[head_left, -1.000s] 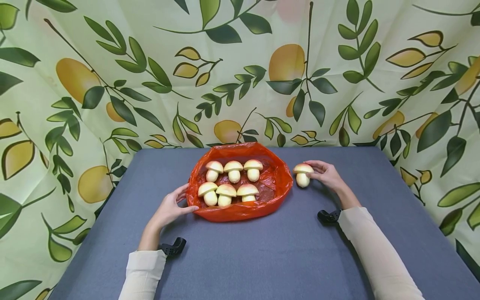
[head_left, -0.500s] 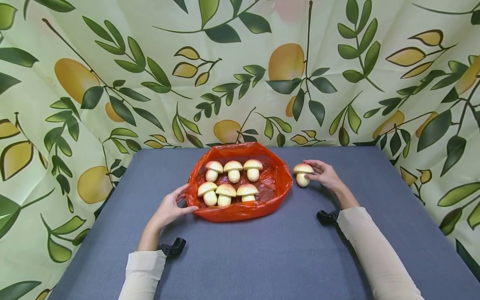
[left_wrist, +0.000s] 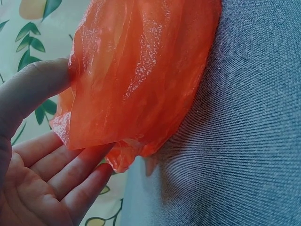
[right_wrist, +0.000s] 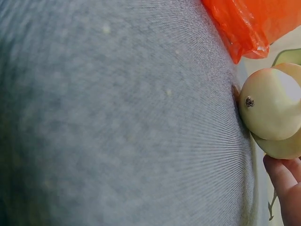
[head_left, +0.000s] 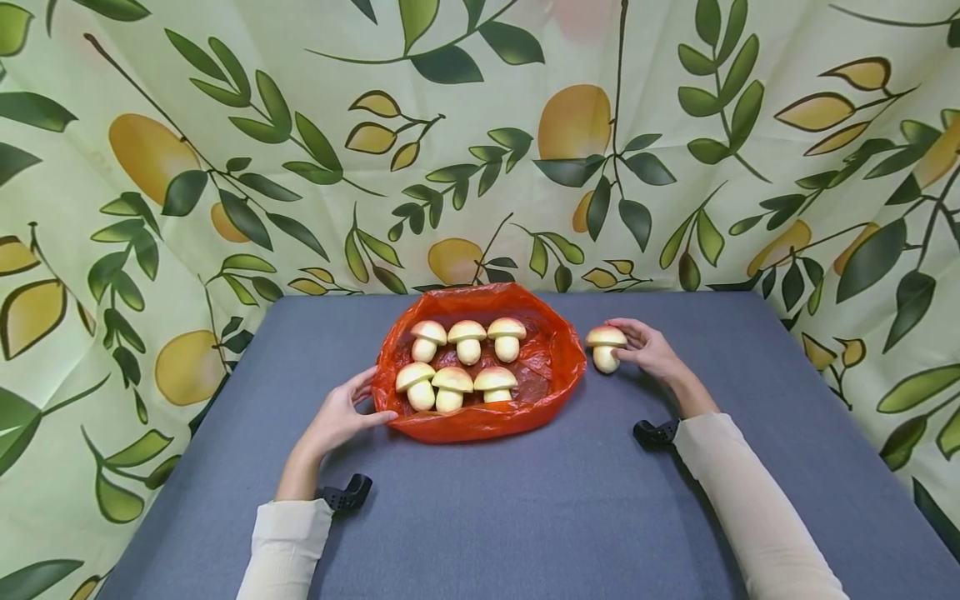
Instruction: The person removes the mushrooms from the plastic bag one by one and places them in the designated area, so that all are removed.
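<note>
A red plastic bag [head_left: 480, 427] lies with its mouth spread wide, and several toy mushrooms [head_left: 467, 337] stand inside it in two rows. At the bag's left end my left hand [head_left: 341, 417] holds the rim, thumb at the near side and fingers farther back. The left wrist view shows those fingers [left_wrist: 77, 174] reaching behind the red film, some tips hidden. To the right of the bag, my right hand [head_left: 651, 350] grips another toy mushroom [head_left: 604, 350], cap up, between thumb and fingers. Its pale round stem end [right_wrist: 270, 106] faces the right wrist camera.
Blue-grey cloth covers the table [head_left: 510, 517]. A leaf-and-fruit patterned curtain [head_left: 480, 108] hangs at the back and along both sides. Black wrist mounts [head_left: 348, 493] protrude from both sleeves.
</note>
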